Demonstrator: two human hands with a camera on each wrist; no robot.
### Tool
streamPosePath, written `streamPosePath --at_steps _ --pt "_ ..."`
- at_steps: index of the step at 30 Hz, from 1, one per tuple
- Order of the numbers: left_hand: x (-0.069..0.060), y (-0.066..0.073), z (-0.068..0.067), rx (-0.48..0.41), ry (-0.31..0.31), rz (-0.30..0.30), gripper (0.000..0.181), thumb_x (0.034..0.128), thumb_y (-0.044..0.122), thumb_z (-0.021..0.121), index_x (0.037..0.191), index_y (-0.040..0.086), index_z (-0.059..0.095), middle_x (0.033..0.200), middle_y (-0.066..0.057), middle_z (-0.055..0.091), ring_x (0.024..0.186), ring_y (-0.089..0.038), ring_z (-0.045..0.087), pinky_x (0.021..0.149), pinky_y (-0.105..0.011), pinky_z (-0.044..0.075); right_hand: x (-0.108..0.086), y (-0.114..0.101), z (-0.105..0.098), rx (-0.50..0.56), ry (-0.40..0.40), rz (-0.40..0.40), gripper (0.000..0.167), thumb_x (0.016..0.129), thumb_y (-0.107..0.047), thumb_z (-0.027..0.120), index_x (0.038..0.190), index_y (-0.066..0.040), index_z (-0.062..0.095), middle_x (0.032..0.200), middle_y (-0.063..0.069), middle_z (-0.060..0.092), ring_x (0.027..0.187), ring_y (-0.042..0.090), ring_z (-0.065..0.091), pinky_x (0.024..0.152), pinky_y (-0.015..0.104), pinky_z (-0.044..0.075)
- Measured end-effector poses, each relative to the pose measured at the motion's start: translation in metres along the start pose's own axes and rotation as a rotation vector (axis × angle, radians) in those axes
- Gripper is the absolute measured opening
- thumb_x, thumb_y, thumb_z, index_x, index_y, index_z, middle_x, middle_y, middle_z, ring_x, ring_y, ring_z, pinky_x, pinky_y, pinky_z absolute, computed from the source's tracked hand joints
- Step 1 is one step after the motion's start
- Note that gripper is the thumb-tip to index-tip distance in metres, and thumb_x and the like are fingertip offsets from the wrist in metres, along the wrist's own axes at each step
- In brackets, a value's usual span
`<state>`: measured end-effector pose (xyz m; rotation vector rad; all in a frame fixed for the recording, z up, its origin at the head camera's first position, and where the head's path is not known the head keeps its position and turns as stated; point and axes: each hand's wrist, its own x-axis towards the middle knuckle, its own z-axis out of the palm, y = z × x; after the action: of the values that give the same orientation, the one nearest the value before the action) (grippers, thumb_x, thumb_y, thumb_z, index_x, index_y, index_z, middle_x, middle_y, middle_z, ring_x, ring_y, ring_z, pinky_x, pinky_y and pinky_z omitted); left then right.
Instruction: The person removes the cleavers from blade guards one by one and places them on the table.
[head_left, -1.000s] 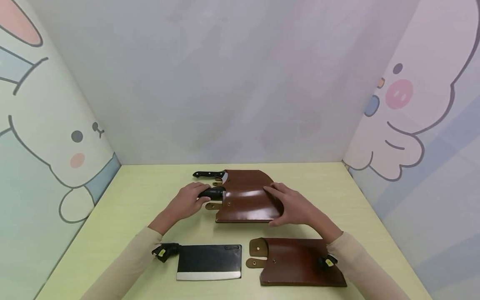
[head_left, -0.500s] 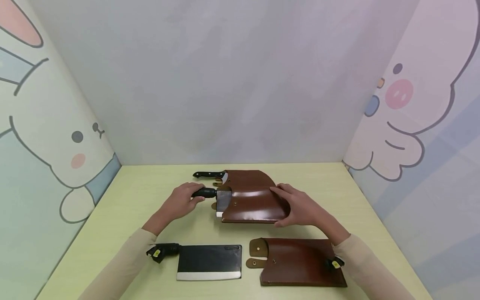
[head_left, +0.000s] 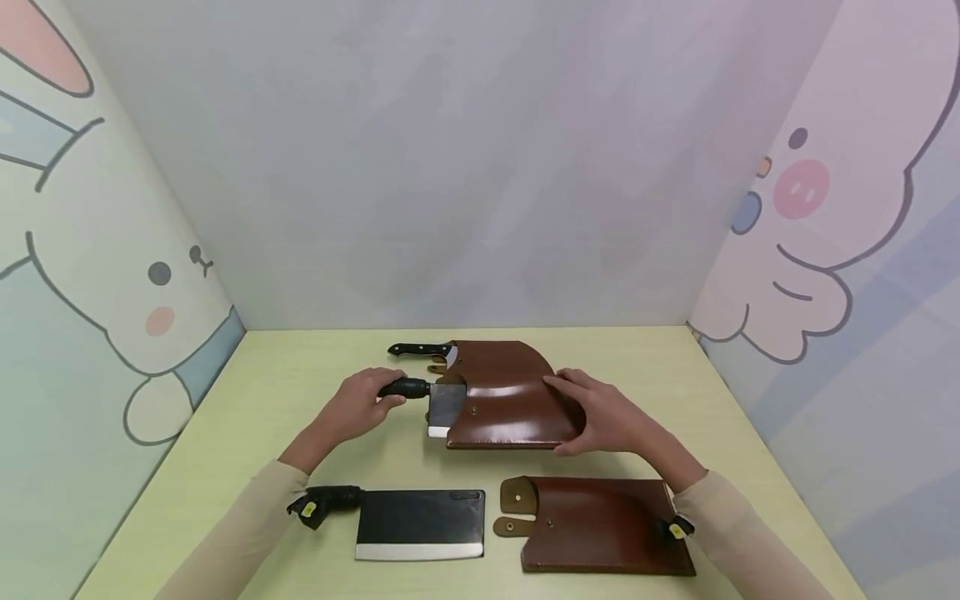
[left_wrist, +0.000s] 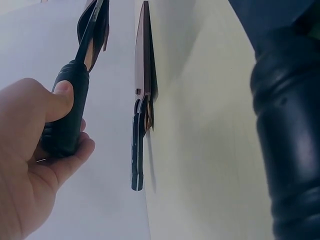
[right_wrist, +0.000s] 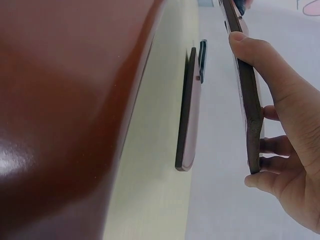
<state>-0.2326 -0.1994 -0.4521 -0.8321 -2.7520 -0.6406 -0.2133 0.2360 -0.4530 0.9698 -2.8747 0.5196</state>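
Note:
My left hand (head_left: 360,403) grips the black handle (left_wrist: 70,110) of a cleaver whose dark blade (head_left: 447,405) shows partly outside a brown leather sheath (head_left: 517,412); the rest of the blade is hidden inside. At the sheath's right end my right hand (head_left: 606,414) holds it by the edges, thumb on one edge and fingers at the other, as the right wrist view shows (right_wrist: 287,120). The sheath is held above the table, its opening facing left.
Behind lies another brown sheath (head_left: 498,354) with a black-handled knife (head_left: 420,349) in it. Nearer the front edge lie an unsheathed cleaver (head_left: 420,523) and, to its right, a third sheath (head_left: 600,525) with two flaps. Walls stand behind and at both sides.
The left hand has moved left with the handle and the sheath has shifted right with the right hand. Part of the blade, hidden a second ago, now shows between handle and sheath.

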Motion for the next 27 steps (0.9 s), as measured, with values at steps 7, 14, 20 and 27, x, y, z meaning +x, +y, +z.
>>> streamPosePath --at_steps 7,14,20,27 --pt "-0.002 -0.001 -0.002 -0.001 -0.001 -0.006 0.038 0.0938 0.023 0.076 0.124 0.000 0.069 0.119 -0.016 0.072 0.108 -0.033 0.069 0.088 -0.052 0.056 0.000 -0.001 -0.001 -0.005 -0.003 0.000 0.112 0.064 -0.057 0.093 0.157 -0.020 0.043 0.154 0.016 0.044 0.129 0.040 0.056 0.096 0.054 0.054" --pt "-0.003 -0.001 -0.001 0.006 -0.009 -0.018 0.037 0.0941 0.024 0.076 0.124 0.002 0.069 0.118 -0.015 0.072 0.105 -0.031 0.069 0.087 -0.051 0.056 -0.004 -0.001 -0.004 0.000 -0.003 -0.005 0.111 0.065 -0.057 0.093 0.157 -0.018 0.043 0.153 0.016 0.045 0.128 0.038 0.057 0.096 0.053 0.054" --pt "-0.006 -0.005 -0.004 0.018 0.002 -0.027 0.037 0.0931 0.024 0.077 0.122 0.002 0.069 0.118 -0.015 0.072 0.106 -0.033 0.069 0.087 -0.052 0.056 -0.008 0.005 -0.005 -0.001 0.005 0.001 0.110 0.065 -0.055 0.093 0.156 -0.017 0.045 0.152 0.014 0.046 0.127 0.037 0.057 0.093 0.053 0.055" --pt "-0.010 -0.009 -0.008 0.015 -0.002 -0.030 0.033 0.0925 0.021 0.078 0.120 0.004 0.071 0.116 -0.012 0.073 0.099 -0.027 0.068 0.082 -0.048 0.056 -0.010 0.009 -0.006 0.015 0.014 -0.013 0.109 0.065 -0.053 0.094 0.156 -0.019 0.045 0.152 0.013 0.046 0.126 0.035 0.058 0.092 0.052 0.056"
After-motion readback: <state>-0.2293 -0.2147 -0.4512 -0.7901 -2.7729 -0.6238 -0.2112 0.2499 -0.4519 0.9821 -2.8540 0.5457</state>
